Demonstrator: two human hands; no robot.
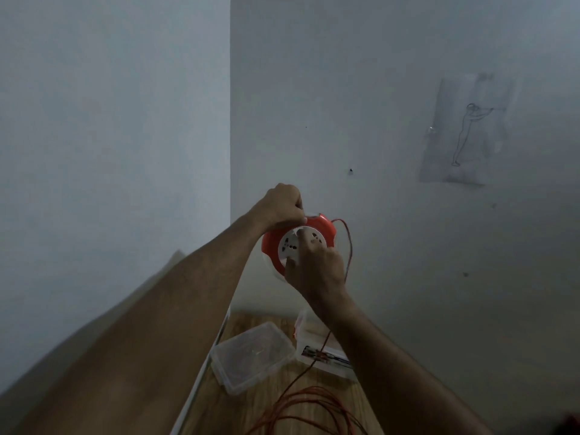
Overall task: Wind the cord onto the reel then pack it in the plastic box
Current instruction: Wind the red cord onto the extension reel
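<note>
The left hand grips the round red reel at its top; the right hand pinches its white centre. The thin red cord lies loose below, beside the clear plastic box.

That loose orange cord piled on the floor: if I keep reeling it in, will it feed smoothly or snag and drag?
The cord looks thin and floppy, lying in loose overlapping loops, so it will probably lift easily but may tangle. It runs up past the plastic box to the reel, so it could catch or nudge that light-looking box.
</note>
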